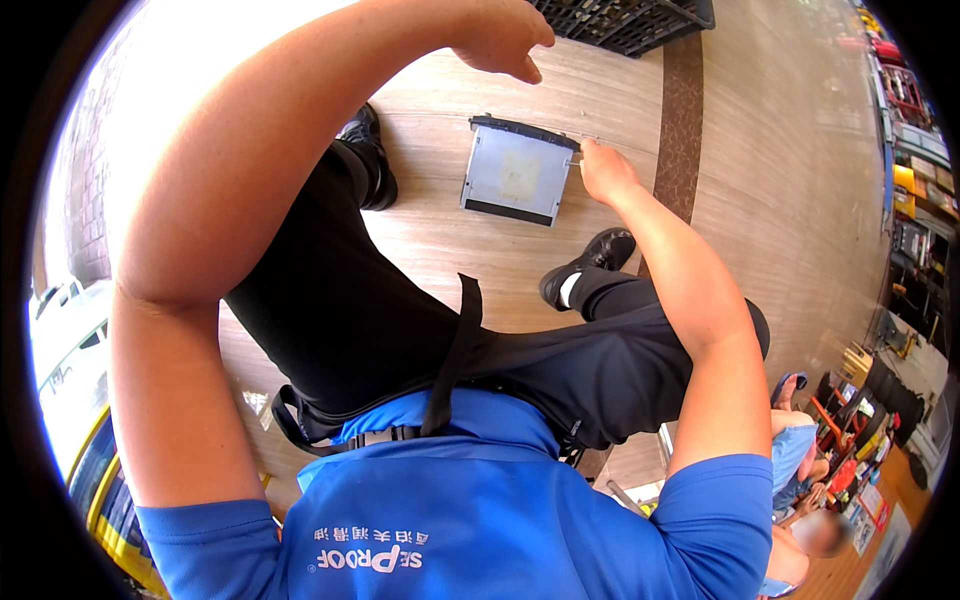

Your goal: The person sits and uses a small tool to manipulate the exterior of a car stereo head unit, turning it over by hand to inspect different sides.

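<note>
On the floor between my feet rests a boxy metal unit, silvery with a black front edge on its far side and a dark strip along its near side; it looks like a car stereo. My right hand is at its far right corner, fingers closed. A thin pale piece shows between the fingers and the unit, too small to name. Stretched out beyond the unit is my left hand, thumb and fingers apart and nothing in it. It hangs near a black plastic crate and does not appear to touch it.
My black shoes flank the unit. A dark brown band crosses the tiled floor. Loaded shelves line the right side. Another person sits at lower right beside assorted goods. Bright daylight and a vehicle appear on the left.
</note>
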`<move>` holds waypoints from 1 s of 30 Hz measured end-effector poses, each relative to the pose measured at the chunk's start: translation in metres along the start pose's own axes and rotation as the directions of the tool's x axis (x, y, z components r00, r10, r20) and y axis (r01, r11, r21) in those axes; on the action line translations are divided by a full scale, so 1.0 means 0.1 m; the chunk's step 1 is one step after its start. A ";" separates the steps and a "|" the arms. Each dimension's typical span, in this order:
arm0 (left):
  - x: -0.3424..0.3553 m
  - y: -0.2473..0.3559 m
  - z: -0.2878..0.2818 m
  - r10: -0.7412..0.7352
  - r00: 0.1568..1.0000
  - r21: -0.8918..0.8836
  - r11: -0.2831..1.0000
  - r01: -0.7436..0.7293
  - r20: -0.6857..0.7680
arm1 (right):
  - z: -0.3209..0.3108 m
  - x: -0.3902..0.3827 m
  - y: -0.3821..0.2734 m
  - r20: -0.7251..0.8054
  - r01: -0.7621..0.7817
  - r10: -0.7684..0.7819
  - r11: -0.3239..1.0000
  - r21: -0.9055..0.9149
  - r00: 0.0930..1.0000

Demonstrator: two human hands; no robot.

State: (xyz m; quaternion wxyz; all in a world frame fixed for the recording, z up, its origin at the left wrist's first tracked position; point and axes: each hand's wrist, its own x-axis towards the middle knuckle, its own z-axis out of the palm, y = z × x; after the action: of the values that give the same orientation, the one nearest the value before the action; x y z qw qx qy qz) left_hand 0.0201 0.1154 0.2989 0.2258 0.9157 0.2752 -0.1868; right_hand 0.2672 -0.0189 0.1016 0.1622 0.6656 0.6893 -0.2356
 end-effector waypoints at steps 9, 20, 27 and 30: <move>-0.05 0.01 -0.02 -0.028 0.999 -0.036 0.999 0.028 -0.016 | 0.05 0.05 0.12 -0.070 0.212 -0.212 0.977 -0.008 0.975; -0.03 0.02 -0.02 -0.010 1.000 -0.020 1.000 0.010 0.007 | 0.02 -0.01 0.06 -0.005 0.074 -0.074 0.997 0.009 0.997; -0.07 0.07 -0.05 -0.043 0.999 -0.033 0.999 0.043 0.011 | 0.10 -0.01 0.08 -0.055 0.250 -0.257 0.963 -0.102 0.965; -0.07 0.09 -0.08 -0.051 0.999 -0.029 0.998 0.051 0.019 | 0.08 -0.01 0.10 -0.069 0.214 -0.218 0.975 -0.062 0.974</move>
State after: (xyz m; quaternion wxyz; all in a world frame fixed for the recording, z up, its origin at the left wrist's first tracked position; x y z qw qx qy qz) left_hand 0.0215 0.1095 0.3117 0.2371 0.9031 0.2992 -0.1967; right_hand 0.2761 -0.0245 0.0944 0.1276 0.5905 0.7693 -0.2077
